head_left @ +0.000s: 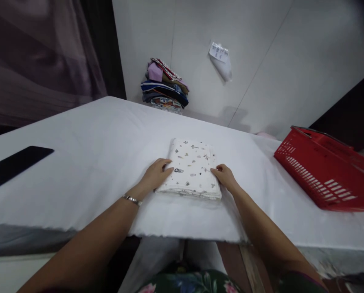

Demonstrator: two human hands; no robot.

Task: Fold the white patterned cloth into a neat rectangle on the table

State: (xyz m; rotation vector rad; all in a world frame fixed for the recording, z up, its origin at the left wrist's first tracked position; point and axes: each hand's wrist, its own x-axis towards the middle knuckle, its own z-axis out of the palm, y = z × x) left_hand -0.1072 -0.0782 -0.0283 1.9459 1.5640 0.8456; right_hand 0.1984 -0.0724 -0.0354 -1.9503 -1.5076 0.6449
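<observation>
A white folded cloth (191, 165) printed with small grey and tan animals and plants lies flat on the white-covered table (87, 162). Its layers show along the near edge. My left hand (157, 173) grips its left side, thumb resting on the top layer and fingers curled at the edge. On the opposite side, my right hand (225, 176) holds the right edge the same way, between thumb and bent fingers. The fingertips of both hands are partly hidden. A metal bracelet (132, 200) circles my left wrist.
A red plastic basket (322, 171) with a metal handle stands at the right. At the left lies a black phone-like slab (17, 165). A stack of folded fabrics (165, 87) rises beyond the far edge, against a pale wall with a paper note (220, 57).
</observation>
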